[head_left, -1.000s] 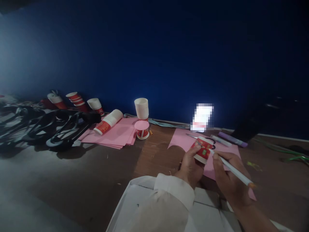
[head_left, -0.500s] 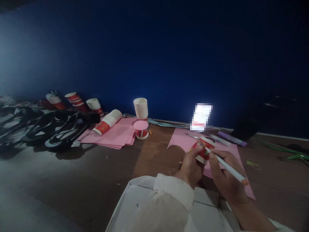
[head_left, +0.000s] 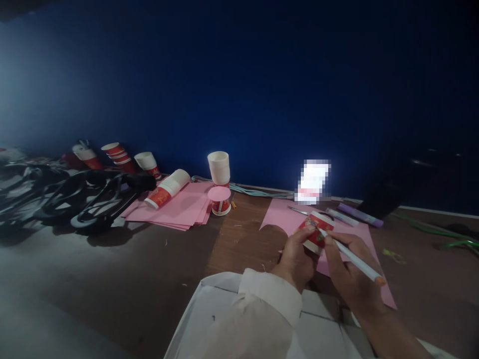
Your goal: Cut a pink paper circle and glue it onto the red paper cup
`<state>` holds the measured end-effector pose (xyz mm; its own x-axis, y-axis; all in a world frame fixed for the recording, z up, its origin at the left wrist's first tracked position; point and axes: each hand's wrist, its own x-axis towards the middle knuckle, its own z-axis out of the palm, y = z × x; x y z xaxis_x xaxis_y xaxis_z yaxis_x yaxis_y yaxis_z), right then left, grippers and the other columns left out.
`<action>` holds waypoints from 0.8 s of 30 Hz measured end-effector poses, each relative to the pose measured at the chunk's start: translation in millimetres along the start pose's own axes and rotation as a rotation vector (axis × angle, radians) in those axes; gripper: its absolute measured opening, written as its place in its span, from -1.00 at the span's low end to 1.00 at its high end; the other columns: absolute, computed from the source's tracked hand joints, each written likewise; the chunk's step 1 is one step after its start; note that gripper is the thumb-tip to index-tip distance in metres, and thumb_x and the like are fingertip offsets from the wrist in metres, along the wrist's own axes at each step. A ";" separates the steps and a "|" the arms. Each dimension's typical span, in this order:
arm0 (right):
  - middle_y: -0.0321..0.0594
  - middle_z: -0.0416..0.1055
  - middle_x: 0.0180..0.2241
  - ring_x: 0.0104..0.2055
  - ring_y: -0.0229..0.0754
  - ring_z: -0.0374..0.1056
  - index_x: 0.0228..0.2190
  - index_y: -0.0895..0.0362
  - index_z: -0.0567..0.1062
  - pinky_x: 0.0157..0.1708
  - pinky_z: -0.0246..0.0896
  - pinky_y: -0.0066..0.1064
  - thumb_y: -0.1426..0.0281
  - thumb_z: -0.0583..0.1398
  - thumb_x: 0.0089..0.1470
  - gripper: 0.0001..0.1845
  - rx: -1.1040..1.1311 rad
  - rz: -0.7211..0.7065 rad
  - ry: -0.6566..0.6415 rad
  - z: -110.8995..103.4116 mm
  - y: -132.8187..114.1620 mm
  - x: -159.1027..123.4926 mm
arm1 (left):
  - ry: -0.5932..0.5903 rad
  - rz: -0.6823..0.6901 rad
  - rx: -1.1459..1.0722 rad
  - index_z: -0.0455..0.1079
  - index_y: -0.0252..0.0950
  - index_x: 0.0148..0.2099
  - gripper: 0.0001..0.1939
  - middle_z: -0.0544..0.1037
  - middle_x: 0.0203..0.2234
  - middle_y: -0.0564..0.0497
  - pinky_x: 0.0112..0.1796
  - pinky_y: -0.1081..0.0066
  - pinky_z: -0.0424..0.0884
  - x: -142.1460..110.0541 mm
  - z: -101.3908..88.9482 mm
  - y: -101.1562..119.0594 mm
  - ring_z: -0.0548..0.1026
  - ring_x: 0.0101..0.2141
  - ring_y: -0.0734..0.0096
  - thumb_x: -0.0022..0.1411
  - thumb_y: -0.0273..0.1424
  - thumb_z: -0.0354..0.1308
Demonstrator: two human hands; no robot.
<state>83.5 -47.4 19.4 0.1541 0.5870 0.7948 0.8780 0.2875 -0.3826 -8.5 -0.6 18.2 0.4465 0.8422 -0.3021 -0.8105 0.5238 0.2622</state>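
My left hand (head_left: 295,259) is closed around a small red and white paper cup (head_left: 317,230), held tilted above a pink paper sheet (head_left: 280,214). My right hand (head_left: 350,279) grips a white pencil (head_left: 354,258) whose tip rests against the cup's side. Both hands hover over the brown table (head_left: 239,244). A white sleeve covers my left forearm.
A stack of pink sheets (head_left: 179,209) lies at centre left with a lying cup stack (head_left: 167,188) on it. An upright cup (head_left: 219,200) topped by a pink disc, scissors (head_left: 299,210), markers (head_left: 359,214), more cups (head_left: 116,154) and black gear (head_left: 75,194) sit by the blue wall.
My right hand moved the pencil tip a little up and left onto the cup. The cup shifted slightly in my left hand.
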 end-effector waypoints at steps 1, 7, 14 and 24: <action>-0.11 0.54 -0.32 -0.27 -0.05 0.46 -0.23 0.14 0.53 -0.21 0.32 -0.20 0.26 0.16 0.27 -0.77 0.004 -0.005 0.003 0.0 0.2 -0.1 | -0.003 -0.001 -0.008 0.53 -0.39 -0.31 -0.77 0.58 -0.42 -0.04 -0.27 0.51 0.42 0.1 -0.1 0.3 0.52 -0.40 0.45 -0.10 -0.46 0.39; -0.12 0.54 -0.30 -0.26 -0.05 0.46 -0.24 0.13 0.52 -0.20 0.31 -0.19 0.26 0.16 0.27 -0.79 -0.003 0.007 -0.012 0.0 -0.5 -0.4 | 0.018 -0.017 -0.047 0.52 -0.39 -0.30 -0.80 0.59 -0.42 -0.04 -0.27 0.52 0.44 0.2 1.1 1.9 0.53 -0.41 0.46 -0.06 -0.49 0.37; -0.11 0.54 -0.32 -0.27 -0.05 0.47 -0.26 0.13 0.51 -0.20 0.32 -0.20 0.26 0.16 0.27 -0.79 -0.015 -0.011 0.010 0.6 -1.0 0.4 | 0.045 -0.029 -0.067 0.52 -0.41 -0.29 -0.86 0.58 -0.43 -0.05 -0.30 0.53 0.44 -2.1 3.1 4.2 0.53 -0.42 0.47 0.02 -0.52 0.31; -0.10 0.55 -0.32 -0.26 -0.03 0.48 -0.26 0.13 0.51 -0.20 0.33 -0.19 0.23 0.15 0.26 -0.76 -0.028 0.014 0.017 -1.1 -2.0 -0.3 | 0.011 -0.025 -0.100 0.52 -0.42 -0.29 -0.91 0.57 -0.44 -0.06 -0.31 0.53 0.45 -5.2 6.8 7.4 0.53 -0.43 0.47 0.09 -0.54 0.25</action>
<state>82.1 -49.0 20.4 0.1740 0.5779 0.7974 0.8881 0.2577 -0.3806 -14.2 -0.3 27.9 0.4634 0.8272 -0.3179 -0.8331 0.5289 0.1619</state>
